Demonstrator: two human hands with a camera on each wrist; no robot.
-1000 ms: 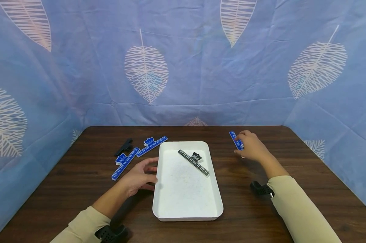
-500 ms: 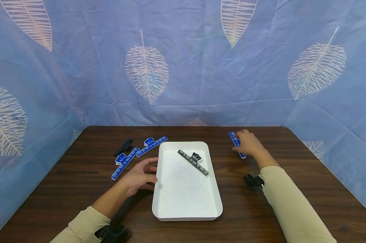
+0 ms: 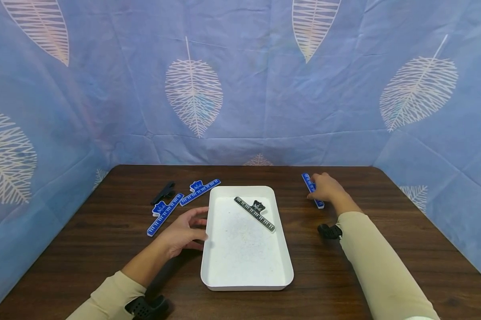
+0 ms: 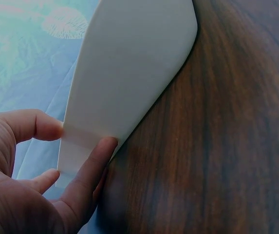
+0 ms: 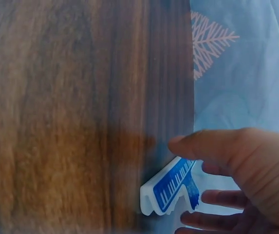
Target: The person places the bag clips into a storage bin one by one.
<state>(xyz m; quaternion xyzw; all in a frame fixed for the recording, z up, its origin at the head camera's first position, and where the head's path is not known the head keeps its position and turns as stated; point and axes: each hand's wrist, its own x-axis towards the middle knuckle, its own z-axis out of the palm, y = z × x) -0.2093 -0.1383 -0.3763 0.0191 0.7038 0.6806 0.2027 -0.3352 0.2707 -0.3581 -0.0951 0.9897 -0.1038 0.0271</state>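
Over at the right of the table, my right hand (image 3: 328, 189) is around a blue clip (image 3: 319, 204) with a piano-key pattern. In the right wrist view the thumb lies above the blue-and-white bar (image 5: 171, 187), and the other fingers are spread beside its handle. Part of this clip is hidden under the hand. My left hand (image 3: 185, 233) touches the left side of a white rectangular tray (image 3: 248, 262), its fingertips spread along the outer wall (image 4: 129, 63). Inside the tray lies a black clip (image 3: 255, 214) with the same key pattern.
Left of the tray lie two more blue clips, a nearer one (image 3: 165, 215) and a farther one (image 3: 200, 192). Beside them a black clip (image 3: 164, 193) stands on its edge. A blue leaf-print cloth (image 3: 240, 89) hangs behind the dark wooden table (image 3: 104, 249).
My right hand has shifted slightly left over the blue clip, uncovering its near end. The left hand, the tray and the other clips stay where they were.
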